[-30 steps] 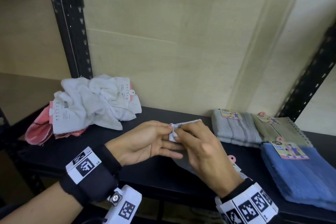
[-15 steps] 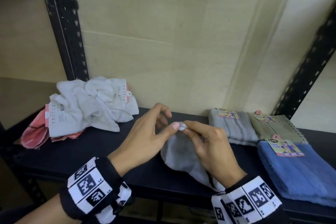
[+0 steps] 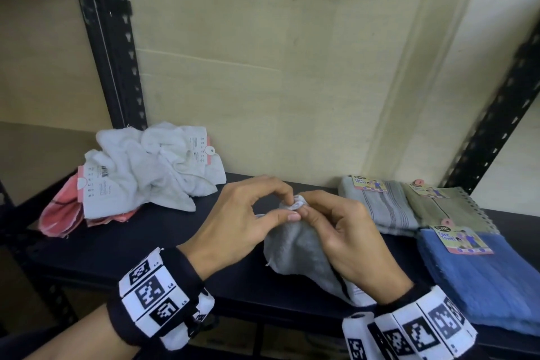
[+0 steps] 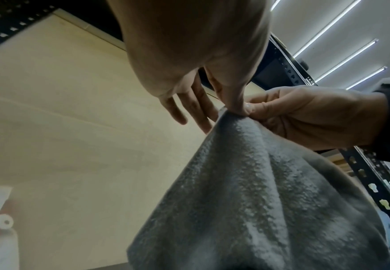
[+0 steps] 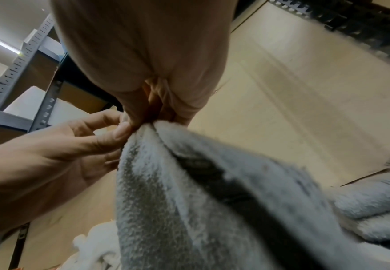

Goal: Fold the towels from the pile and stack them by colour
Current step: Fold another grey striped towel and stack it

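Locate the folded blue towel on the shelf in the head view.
In the head view the folded blue towel lies at the right end of the black shelf, nearest the viewer, in front of the folded green towel.

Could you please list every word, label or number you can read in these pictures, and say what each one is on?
"Face Towel": card label on the blue towel.
"Face" at least, rest blurred: card label on the grey striped towel.
"L4": left wristband, beside its square markers.
Too small to read: white tags on the pile, and the olive towel's label.
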